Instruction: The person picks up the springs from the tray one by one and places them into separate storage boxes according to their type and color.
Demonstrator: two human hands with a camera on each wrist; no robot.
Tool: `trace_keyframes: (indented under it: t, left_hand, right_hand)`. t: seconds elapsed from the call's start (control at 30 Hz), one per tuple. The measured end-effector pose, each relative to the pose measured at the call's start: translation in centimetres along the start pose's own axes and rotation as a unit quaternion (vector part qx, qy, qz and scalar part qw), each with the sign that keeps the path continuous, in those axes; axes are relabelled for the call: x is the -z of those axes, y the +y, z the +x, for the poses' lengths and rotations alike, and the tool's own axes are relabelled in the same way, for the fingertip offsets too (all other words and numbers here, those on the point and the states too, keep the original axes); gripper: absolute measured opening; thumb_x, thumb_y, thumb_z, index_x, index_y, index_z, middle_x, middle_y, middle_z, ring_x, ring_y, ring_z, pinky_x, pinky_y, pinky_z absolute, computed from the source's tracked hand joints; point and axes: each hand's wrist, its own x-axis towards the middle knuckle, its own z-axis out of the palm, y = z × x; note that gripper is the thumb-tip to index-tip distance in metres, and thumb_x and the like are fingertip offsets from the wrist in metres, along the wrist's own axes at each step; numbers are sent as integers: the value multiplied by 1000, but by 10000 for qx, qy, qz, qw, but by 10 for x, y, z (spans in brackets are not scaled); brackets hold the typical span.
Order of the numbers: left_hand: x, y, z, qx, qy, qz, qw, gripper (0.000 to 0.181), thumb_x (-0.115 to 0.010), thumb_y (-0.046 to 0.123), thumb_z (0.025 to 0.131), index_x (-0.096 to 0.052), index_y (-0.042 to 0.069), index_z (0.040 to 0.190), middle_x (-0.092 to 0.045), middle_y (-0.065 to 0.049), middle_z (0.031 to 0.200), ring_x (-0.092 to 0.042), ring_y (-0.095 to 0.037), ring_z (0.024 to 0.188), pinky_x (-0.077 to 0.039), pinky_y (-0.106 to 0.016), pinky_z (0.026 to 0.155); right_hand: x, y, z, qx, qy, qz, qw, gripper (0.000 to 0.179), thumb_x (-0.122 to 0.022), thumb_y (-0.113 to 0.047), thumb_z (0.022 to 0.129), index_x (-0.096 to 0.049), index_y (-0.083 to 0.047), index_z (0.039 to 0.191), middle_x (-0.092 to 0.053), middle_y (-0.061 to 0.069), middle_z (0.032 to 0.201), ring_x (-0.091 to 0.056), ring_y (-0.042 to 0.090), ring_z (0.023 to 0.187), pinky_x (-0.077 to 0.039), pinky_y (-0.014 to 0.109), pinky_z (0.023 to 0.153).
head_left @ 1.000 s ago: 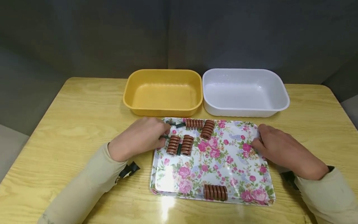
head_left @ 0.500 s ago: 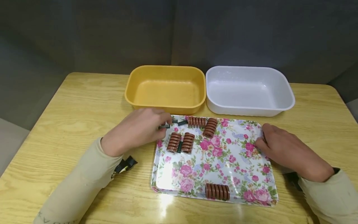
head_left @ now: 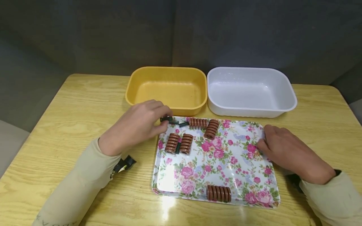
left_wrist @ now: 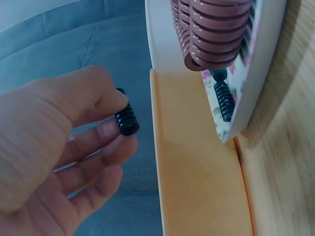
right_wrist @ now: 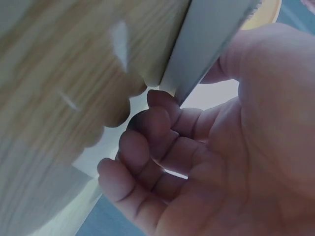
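Note:
Between thumb and fingertips, my left hand [head_left: 135, 125] pinches a small dark green spring [left_wrist: 127, 120], held over the far left corner of the floral tray [head_left: 234, 172] by the yellow bin. On the tray lie other small dark springs, one [head_left: 183, 124] near the far edge and one [head_left: 178, 148] between two thick brown springs [head_left: 172, 143]. More brown springs sit along the far edge, and a single brown spring [head_left: 218, 193] lies at the near edge. My right hand [head_left: 294, 153] grips the tray's right rim, its fingers curled below it in the right wrist view.
Behind the tray stand a yellow bin [head_left: 167, 110] and a white bin [head_left: 249, 112], side by side. The wooden table [head_left: 85, 125] reaches back to a dark curtain [head_left: 181, 34].
My left hand has moved away from me, carrying the small dark spring from the tray's left side towards the yellow bin. The right hand keeps its hold on the rim.

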Motion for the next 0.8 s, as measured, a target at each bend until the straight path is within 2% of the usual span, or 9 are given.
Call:
trace_keyframes:
  t: [0.27, 0.5, 0.8]
  left_hand:
    - [-3, -8, 0, 85, 112, -118, 9998, 21, -68, 10, 90, -76, 7, 109, -76, -6, 103, -71, -20, 93, -59, -37, 82]
    - [5, -13, 2, 194, 328, -250, 9990, 20, -71, 12, 92, -76, 5, 110, -77, -8, 105, -70, -22, 93, -59, -37, 81]
    - [8, -18, 17, 303, 455, -361, 9979, 17, -71, 13, 95, -76, 6, 109, -77, -7, 103, -72, -21, 94, -60, -37, 84]
  right_hand:
    - [-2, 0, -2, 20, 73, -55, 10000, 25, -45, -27, 106, -49, -10, 89, -50, 3, 76, -45, 16, 68, -36, 30, 67]
    - [1, -3, -1, 33, 183, -136, 9997, 21, -46, -24, 104, -48, -9, 89, -48, 3, 76, -43, 18, 69, -35, 31, 67]
    - [-1, -4, -3, -19, 164, -44, 9999, 22, -47, -23, 104, -48, -8, 88, -46, 4, 75, -42, 18, 69, -34, 30, 65]
